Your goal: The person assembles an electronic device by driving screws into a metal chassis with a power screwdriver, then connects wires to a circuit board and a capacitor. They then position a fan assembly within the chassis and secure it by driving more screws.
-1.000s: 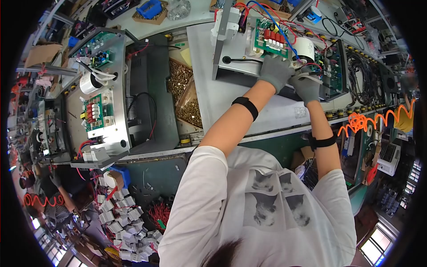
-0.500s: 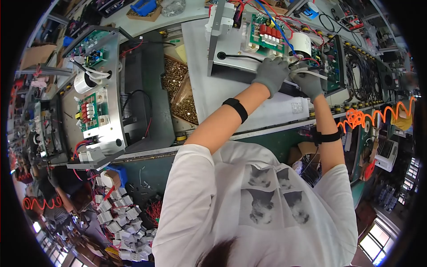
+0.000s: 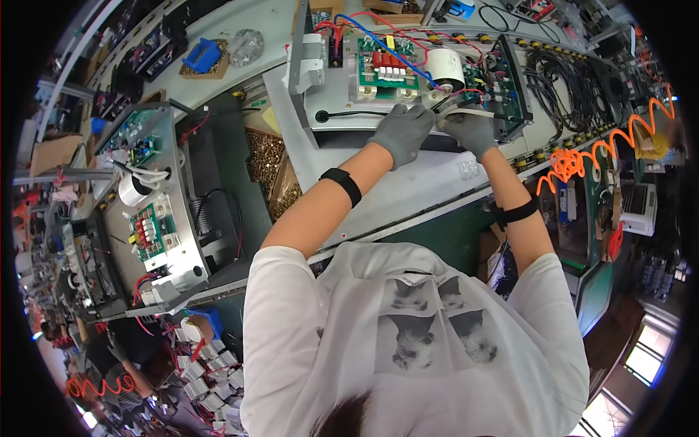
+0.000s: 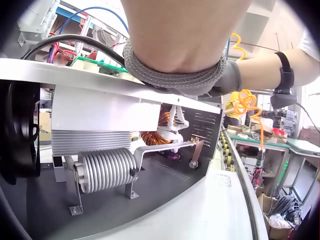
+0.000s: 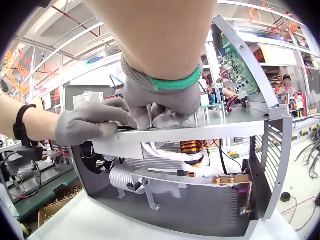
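Observation:
At the front edge of an open metal chassis (image 3: 349, 125), both grey-gloved hands work close together. The left hand (image 3: 403, 136) has curled fingers on a black cable (image 3: 357, 113) that runs from a grommet along the top plate. Beside it the right hand (image 3: 470, 132) bends its fingers down at the same cable, below a white-sleeved cable (image 3: 470, 111). In the right wrist view the left hand (image 5: 92, 121) and right hand (image 5: 162, 102) nearly meet on the plate (image 5: 200, 132); the exact fingertip contact is partly hidden. A white cylinder (image 3: 445, 68) stands behind them.
A second chassis (image 3: 182, 226) stands at the left, with boxes of small metal parts (image 3: 266, 156) between the two. Black cables (image 3: 568, 91) lie coiled at the right, near an orange spiral hose (image 3: 564, 164). A blue bin (image 3: 202, 56) sits at the back.
The head view has shifted, so chassis and hands appear further left. Both hands remain at the chassis' front edge, with the left hand still by the black cable.

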